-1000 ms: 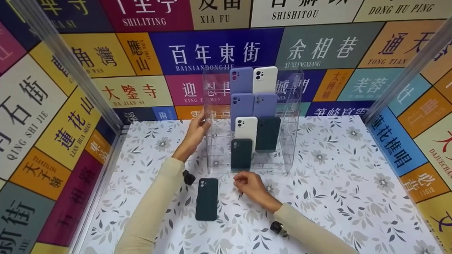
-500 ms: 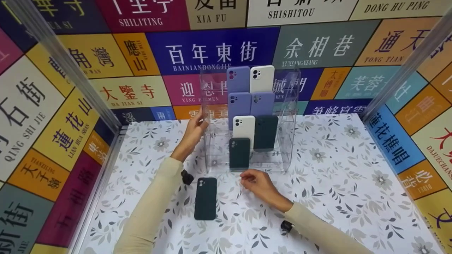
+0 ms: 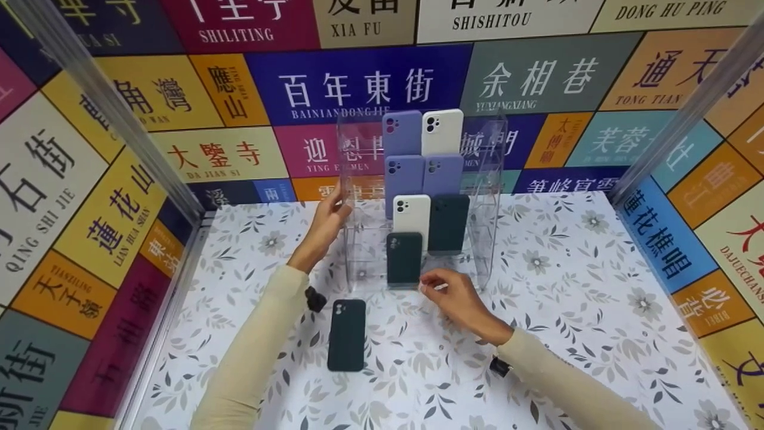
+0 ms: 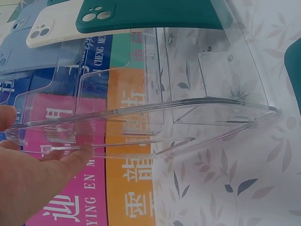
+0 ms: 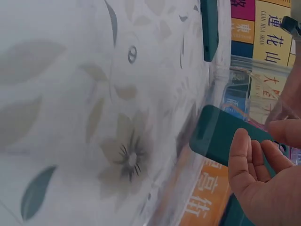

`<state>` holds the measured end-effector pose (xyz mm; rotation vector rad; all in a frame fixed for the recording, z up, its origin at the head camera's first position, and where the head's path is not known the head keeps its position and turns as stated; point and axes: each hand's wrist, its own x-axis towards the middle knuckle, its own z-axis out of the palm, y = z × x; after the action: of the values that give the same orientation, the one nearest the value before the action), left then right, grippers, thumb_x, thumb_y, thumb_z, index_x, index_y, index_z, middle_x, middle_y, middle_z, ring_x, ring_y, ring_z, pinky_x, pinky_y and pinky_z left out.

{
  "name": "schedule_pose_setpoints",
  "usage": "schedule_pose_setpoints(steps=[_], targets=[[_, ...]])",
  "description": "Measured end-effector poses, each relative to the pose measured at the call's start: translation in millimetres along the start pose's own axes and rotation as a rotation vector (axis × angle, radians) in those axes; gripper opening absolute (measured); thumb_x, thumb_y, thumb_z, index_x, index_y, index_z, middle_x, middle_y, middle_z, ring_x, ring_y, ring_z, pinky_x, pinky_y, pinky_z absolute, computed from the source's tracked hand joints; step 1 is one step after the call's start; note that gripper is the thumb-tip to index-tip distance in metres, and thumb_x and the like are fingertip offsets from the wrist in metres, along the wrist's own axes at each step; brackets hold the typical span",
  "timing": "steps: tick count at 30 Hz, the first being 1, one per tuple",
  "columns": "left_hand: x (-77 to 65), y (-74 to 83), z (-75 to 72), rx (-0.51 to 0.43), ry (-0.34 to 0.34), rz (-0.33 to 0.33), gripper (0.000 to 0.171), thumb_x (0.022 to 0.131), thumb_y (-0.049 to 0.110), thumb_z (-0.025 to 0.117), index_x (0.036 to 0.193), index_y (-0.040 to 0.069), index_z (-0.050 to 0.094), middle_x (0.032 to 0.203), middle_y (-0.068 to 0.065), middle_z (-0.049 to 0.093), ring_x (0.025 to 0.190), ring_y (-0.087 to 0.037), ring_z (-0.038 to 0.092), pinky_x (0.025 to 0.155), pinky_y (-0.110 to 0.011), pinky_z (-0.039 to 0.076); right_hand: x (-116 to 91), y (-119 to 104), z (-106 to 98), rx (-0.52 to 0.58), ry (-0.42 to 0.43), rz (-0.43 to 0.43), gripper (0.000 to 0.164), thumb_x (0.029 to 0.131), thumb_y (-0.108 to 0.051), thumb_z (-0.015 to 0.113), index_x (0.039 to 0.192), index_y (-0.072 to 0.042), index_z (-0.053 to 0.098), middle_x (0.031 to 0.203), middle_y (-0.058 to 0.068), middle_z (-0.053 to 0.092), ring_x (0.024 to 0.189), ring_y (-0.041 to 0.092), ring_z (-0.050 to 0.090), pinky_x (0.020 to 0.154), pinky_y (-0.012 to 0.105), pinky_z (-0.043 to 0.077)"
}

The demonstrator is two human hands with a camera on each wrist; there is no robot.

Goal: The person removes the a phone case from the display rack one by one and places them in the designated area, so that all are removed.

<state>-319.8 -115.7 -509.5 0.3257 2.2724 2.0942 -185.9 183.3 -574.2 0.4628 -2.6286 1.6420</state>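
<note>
A clear tiered display stand (image 3: 484,245) holds several phone cases. At its left side my left hand (image 3: 322,230) grips the panel edge, thumb and fingers around the clear rim (image 4: 141,109) in the left wrist view. The lowest tier bears a dark green phone case (image 3: 404,260). Just right of that case's bottom corner is my right hand (image 3: 459,298), its fingers loosely curled with nothing in them. Above stand a white case (image 3: 412,213) and another dark green case (image 3: 449,224), then purple cases (image 3: 404,186) and a white case (image 3: 442,132) on top.
One more dark green phone case (image 3: 346,335) lies flat on the floral tablecloth (image 3: 573,370), between the forearms and in front of the stand. Walls printed with place names (image 3: 358,83) enclose the table at the back and both sides.
My right hand has moved right and slightly up, from below the lowest green case to beside its bottom right corner. My left hand stays on the stand; the head view has shifted slightly.
</note>
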Motion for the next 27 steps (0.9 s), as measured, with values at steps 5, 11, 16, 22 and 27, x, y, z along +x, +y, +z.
schedule_pose_setpoints(steps=[5, 11, 16, 22, 27], targets=[[0.9, 0.9, -0.6, -0.013, -0.011, 0.003, 0.068, 0.112, 0.005, 0.050, 0.176, 0.010, 0.025, 0.170, -0.020, 0.044, 0.148, -0.047, 0.050, 0.123, -0.058, 0.040, 9, -6, -10, -0.022, 0.021, -0.019, 0.017, 0.102, -0.003, 0.076, 0.118, 0.000, 0.080, 0.113, 0.011, 0.078, 0.104, 0.029, 0.073, 0.086, 0.031, 0.061], [0.0, 1.6, -1.2, -0.030, -0.021, -0.012, 0.068, 0.114, 0.006, 0.049, 0.176, 0.012, 0.023, 0.174, -0.023, 0.038, 0.153, -0.047, 0.045, 0.124, -0.060, 0.039, 21, -11, -18, -0.037, 0.035, -0.050, 0.015, 0.101, -0.002, 0.077, 0.115, 0.002, 0.080, 0.109, 0.010, 0.076, 0.100, 0.027, 0.073, 0.084, 0.028, 0.060], [-0.1, 2.1, 0.0, -0.020, -0.013, -0.008, 0.068, 0.113, 0.005, 0.050, 0.176, 0.010, 0.023, 0.173, -0.023, 0.040, 0.148, -0.046, 0.051, 0.123, -0.057, 0.041, 33, -16, -23, -0.055, 0.047, -0.082, 0.017, 0.099, 0.000, 0.079, 0.116, 0.002, 0.080, 0.106, 0.008, 0.074, 0.099, 0.025, 0.074, 0.083, 0.028, 0.061], [-0.5, 1.9, 0.3, -0.017, -0.010, -0.025, 0.069, 0.113, 0.006, 0.049, 0.176, 0.010, 0.023, 0.170, -0.026, 0.042, 0.147, -0.044, 0.052, 0.120, -0.059, 0.043, 46, -23, -30, -0.075, 0.061, -0.112, 0.019, 0.098, 0.003, 0.079, 0.117, 0.005, 0.078, 0.107, 0.011, 0.074, 0.100, 0.028, 0.075, 0.085, 0.024, 0.060], [0.0, 1.7, -0.1, -0.013, -0.010, -0.023, 0.068, 0.114, 0.007, 0.050, 0.176, 0.009, 0.023, 0.170, -0.024, 0.043, 0.148, -0.044, 0.051, 0.121, -0.060, 0.042, 56, -26, -34, -0.094, 0.060, -0.113, 0.021, 0.099, 0.002, 0.078, 0.120, 0.005, 0.078, 0.110, 0.014, 0.074, 0.100, 0.028, 0.075, 0.084, 0.025, 0.060]])
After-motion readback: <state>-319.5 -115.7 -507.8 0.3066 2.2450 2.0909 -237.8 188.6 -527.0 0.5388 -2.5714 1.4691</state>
